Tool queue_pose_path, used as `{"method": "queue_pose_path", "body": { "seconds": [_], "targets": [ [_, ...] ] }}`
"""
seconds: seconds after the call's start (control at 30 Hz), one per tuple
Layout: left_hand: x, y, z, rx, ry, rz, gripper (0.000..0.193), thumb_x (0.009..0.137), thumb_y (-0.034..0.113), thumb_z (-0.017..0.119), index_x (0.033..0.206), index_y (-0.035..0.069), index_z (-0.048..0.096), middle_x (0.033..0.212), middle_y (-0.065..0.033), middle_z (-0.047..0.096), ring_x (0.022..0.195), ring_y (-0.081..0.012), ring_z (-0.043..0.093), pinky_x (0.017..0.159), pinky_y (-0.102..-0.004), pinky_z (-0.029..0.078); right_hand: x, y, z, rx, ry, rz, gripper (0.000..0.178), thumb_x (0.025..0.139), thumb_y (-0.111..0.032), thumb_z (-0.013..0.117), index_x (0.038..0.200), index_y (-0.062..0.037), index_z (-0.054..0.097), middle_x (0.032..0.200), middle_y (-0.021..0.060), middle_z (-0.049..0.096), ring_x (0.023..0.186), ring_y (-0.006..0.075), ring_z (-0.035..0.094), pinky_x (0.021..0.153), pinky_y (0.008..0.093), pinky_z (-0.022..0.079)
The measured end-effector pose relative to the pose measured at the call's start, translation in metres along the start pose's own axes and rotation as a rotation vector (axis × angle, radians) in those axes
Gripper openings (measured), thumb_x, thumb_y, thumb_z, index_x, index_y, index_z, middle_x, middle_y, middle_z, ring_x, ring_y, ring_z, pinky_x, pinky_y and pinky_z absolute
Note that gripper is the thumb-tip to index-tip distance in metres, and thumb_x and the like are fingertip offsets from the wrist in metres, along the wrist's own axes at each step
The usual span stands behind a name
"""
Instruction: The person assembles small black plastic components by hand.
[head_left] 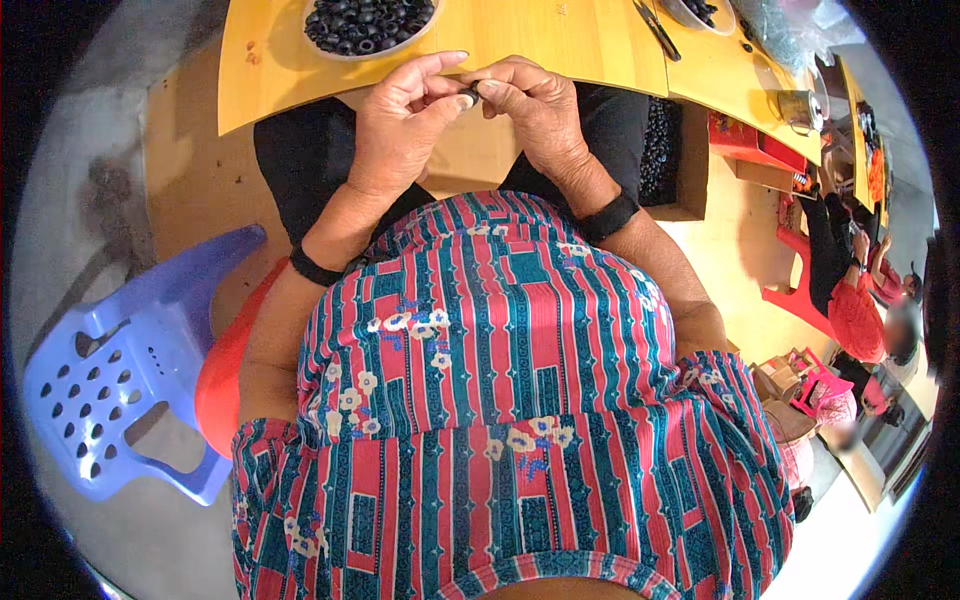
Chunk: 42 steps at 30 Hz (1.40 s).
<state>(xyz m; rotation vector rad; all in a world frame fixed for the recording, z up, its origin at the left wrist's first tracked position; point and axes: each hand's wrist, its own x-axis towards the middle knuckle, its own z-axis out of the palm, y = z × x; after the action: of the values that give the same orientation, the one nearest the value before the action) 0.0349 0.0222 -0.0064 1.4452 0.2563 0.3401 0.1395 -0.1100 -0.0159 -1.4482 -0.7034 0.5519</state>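
Between the fingertips of both my hands is a small black ring-shaped part (470,95), held just off the near edge of the yellow table (540,40). My left hand (405,115) pinches it between thumb and fingers, with the other fingers stretched out. On its other side, the thumb and forefinger of my right hand (535,105) close on the same part. Its finer detail is hidden by my fingertips. Just beyond my left hand stands a white bowl (334,52) full of small black ring-like parts (368,22).
A dark slim tool (660,32) lies right of the bowl, near a clear bowl (690,15) with black pieces. Farther right is a metal can (798,108). A box of black parts (660,150) stands below the table. A blue plastic chair (120,370) is at left; people sit at far right.
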Motion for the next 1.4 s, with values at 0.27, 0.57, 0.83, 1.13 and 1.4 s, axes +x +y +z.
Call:
{"method": "queue_pose_path", "body": {
  "seconds": [0.27, 0.57, 0.83, 1.13, 1.4],
  "targets": [
    [0.002, 0.000, 0.004, -0.119, 0.019, -0.064, 0.041, 0.083, 0.000, 0.059, 0.123, 0.001, 0.050, 0.089, -0.0031, 0.062, 0.080, -0.0062, 0.058, 0.072, -0.0187, 0.047, -0.005, 0.004, 0.011, -0.042, 0.162, -0.141, 0.008, 0.080, -0.003, 0.062, 0.085, 0.0012, 0.067, 0.076, 0.0048, 0.060, 0.063, 0.0089, 0.057, 0.056, 0.0206, 0.047],
    [0.006, 0.000, -0.004, 0.029, -0.107, 0.014, 0.042, 0.083, -0.001, 0.058, 0.124, 0.002, 0.049, 0.090, -0.0032, 0.061, 0.080, -0.0065, 0.057, 0.071, -0.0185, 0.046, 0.005, 0.000, -0.005, 0.034, -0.067, -0.045, 0.010, 0.082, -0.006, 0.062, 0.086, 0.0010, 0.067, 0.076, 0.0054, 0.060, 0.066, 0.0100, 0.058, 0.060, 0.0230, 0.048],
    [0.007, -0.004, -0.001, -0.248, 0.013, -0.104, 0.042, 0.085, 0.000, 0.057, 0.126, 0.001, 0.047, 0.094, -0.0057, 0.061, 0.080, -0.0099, 0.058, 0.075, -0.0227, 0.050, 0.003, -0.001, 0.005, -0.118, 0.070, -0.178, 0.015, 0.078, -0.001, 0.065, 0.093, -0.0016, 0.067, 0.079, 0.0070, 0.060, 0.068, 0.0126, 0.059, 0.063, 0.0234, 0.049],
    [0.008, -0.001, 0.003, -0.331, 0.075, -0.124, 0.041, 0.083, -0.001, 0.059, 0.122, -0.001, 0.049, 0.085, -0.0019, 0.060, 0.078, -0.0065, 0.057, 0.073, -0.0192, 0.047, 0.001, 0.003, 0.008, -0.322, 0.108, -0.368, 0.035, 0.067, -0.006, 0.075, 0.101, -0.0070, 0.066, 0.082, 0.0068, 0.062, 0.070, 0.0133, 0.060, 0.064, 0.0234, 0.051],
    [0.012, -0.007, 0.001, -0.377, 0.085, -0.149, 0.039, 0.083, 0.000, 0.060, 0.121, -0.002, 0.050, 0.084, -0.0018, 0.060, 0.078, -0.0069, 0.057, 0.074, -0.0191, 0.047, 0.003, 0.003, 0.011, -0.418, 0.147, -0.383, 0.032, 0.069, -0.009, 0.074, 0.100, -0.0079, 0.065, 0.080, 0.0077, 0.061, 0.069, 0.0173, 0.060, 0.062, 0.0256, 0.050]
  ]
}}
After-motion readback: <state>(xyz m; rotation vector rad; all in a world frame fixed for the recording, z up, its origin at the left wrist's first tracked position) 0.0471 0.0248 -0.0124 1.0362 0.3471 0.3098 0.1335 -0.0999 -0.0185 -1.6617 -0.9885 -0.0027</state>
